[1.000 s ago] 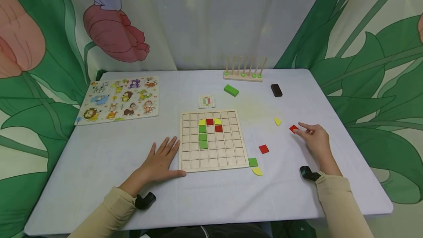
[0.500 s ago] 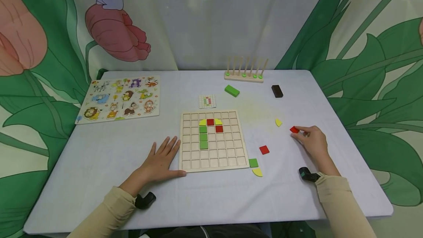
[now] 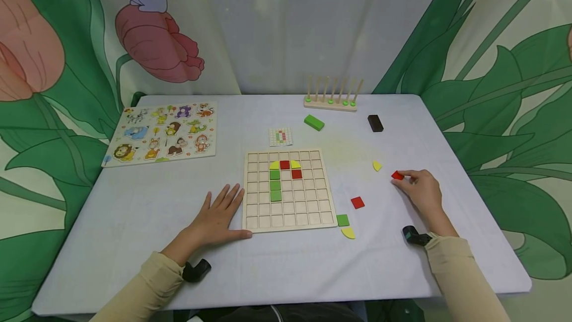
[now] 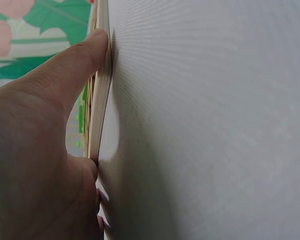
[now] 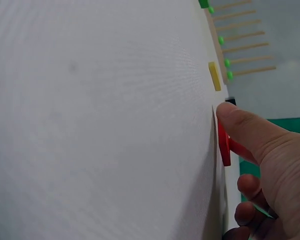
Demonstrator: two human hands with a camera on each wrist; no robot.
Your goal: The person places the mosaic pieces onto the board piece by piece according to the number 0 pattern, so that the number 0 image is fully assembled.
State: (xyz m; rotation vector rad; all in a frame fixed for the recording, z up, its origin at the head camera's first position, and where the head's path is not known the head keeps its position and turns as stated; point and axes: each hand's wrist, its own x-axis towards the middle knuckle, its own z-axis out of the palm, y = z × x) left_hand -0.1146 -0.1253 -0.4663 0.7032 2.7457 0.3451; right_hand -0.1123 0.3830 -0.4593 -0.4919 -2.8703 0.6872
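From the head view, the left hand lay flat and relaxed against the grid board on the tabletop, likely steadying it. The right hand pinched a red tile, well to the board's right.

The left wrist view showed the thumb against the board's edge.

The right wrist view showed the red tile gripped just off the cloth.

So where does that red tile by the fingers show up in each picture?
Head: red tile right of centre, pinched at the right hand's fingertips.
Left wrist: not in it.
Right wrist: red tile edge-on at centre right, under the thumb.
Shared landmark: yellow piece just beyond it.
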